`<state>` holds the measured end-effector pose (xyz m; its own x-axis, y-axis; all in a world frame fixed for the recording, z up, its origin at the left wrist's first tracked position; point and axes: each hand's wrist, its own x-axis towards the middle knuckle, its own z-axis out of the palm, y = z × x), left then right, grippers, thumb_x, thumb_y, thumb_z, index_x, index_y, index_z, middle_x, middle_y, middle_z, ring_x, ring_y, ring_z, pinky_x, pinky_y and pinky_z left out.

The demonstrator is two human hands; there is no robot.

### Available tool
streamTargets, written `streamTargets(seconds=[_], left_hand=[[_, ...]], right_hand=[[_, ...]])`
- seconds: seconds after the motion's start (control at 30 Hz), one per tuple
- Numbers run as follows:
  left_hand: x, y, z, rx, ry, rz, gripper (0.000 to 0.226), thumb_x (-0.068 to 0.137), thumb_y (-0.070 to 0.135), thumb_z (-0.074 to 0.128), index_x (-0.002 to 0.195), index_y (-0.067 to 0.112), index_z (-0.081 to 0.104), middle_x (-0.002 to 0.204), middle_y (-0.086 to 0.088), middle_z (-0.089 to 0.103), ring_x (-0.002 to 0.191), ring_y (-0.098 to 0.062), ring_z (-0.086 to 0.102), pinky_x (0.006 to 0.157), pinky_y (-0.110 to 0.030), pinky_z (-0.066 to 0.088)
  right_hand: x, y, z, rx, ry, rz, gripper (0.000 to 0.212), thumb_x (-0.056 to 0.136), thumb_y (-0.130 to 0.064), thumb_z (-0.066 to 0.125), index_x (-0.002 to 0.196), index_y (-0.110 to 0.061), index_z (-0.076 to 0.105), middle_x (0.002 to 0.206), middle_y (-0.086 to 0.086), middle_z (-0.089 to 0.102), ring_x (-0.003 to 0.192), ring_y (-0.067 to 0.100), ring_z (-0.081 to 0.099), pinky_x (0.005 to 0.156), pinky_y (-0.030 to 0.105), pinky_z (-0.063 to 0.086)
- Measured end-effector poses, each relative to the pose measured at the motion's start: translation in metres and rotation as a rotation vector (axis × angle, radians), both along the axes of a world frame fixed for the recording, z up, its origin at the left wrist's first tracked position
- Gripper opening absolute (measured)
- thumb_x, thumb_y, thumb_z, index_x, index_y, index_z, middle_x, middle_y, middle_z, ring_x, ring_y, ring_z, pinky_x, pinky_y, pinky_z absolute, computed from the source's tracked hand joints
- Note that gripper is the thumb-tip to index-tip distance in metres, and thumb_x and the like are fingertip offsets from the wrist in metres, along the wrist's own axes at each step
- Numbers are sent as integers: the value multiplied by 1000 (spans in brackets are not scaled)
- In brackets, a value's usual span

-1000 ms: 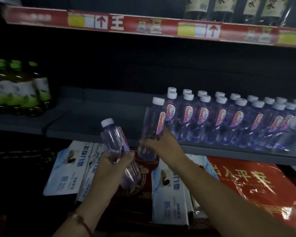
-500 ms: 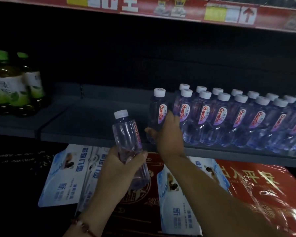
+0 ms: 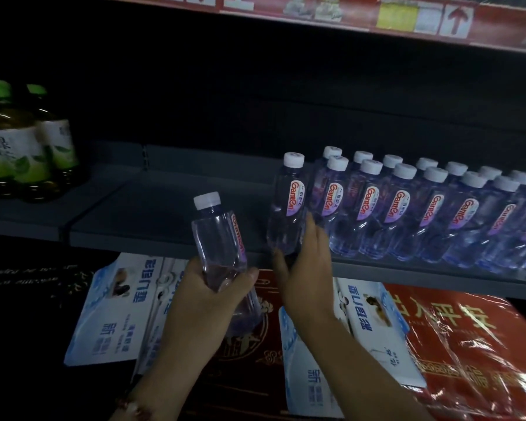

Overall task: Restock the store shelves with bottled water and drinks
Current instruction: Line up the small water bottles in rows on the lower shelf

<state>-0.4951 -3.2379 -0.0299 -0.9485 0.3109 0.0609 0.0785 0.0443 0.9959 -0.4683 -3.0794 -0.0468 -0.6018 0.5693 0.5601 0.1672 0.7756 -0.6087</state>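
Setting a full water bottle (image 3: 287, 208) upright at the left end of the row (image 3: 422, 214) on the shelf (image 3: 164, 214), the right hand (image 3: 304, 268) clasps its lower body. The left hand (image 3: 204, 302) grips a second bottle (image 3: 222, 253) near its base, just below the shelf edge. Filled, smooth thin plastic probably feels weighty, slick and slightly squashy, so the ribbed lower waist looks the safest hold.

On the shelf (image 3: 164, 220), a row of water bottles (image 3: 431, 214) ran two deep from centre to the right edge. One water bottle (image 3: 287, 208) stood at the row's left end, at the shelf front, with the right hand (image 3: 304, 268) around its base. Left of it, before the shelf edge, the left hand (image 3: 204, 302) held a second bottle (image 3: 219, 241) tilted. Tea bottles (image 3: 22, 153) stood far left. Boxed goods (image 3: 116, 311) lay below.
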Motion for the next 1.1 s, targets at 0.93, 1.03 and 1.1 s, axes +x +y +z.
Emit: streamTargets(seconds=[0.93, 1.03, 1.1], left_hand=[[-29, 47, -14, -17, 131, 26, 39, 74, 30, 86, 105, 23, 64, 86, 11, 71, 75, 10, 64, 58, -5, 43], [-28, 64, -8, 45, 148, 15, 37, 75, 29, 85, 105, 22, 65, 90, 10, 70, 76, 10, 64, 58, -3, 44], [-29, 77, -3, 58, 168, -5, 41, 72, 42, 85, 104, 29, 64, 97, 7, 70, 82, 3, 67, 68, -12, 52]], right_hand=[[25, 17, 7, -224, -453, 482, 52, 87, -21, 54, 137, -35, 52, 135, -5, 59, 122, 12, 57, 102, 37, 49], [37, 12, 16, -313, -356, 560, 42, 86, -17, 58, 124, -35, 59, 113, -10, 68, 103, 3, 64, 91, 28, 53], [35, 15, 24, -348, -237, 505, 37, 90, -11, 59, 115, -38, 61, 106, -14, 70, 98, -1, 65, 84, 19, 53]])
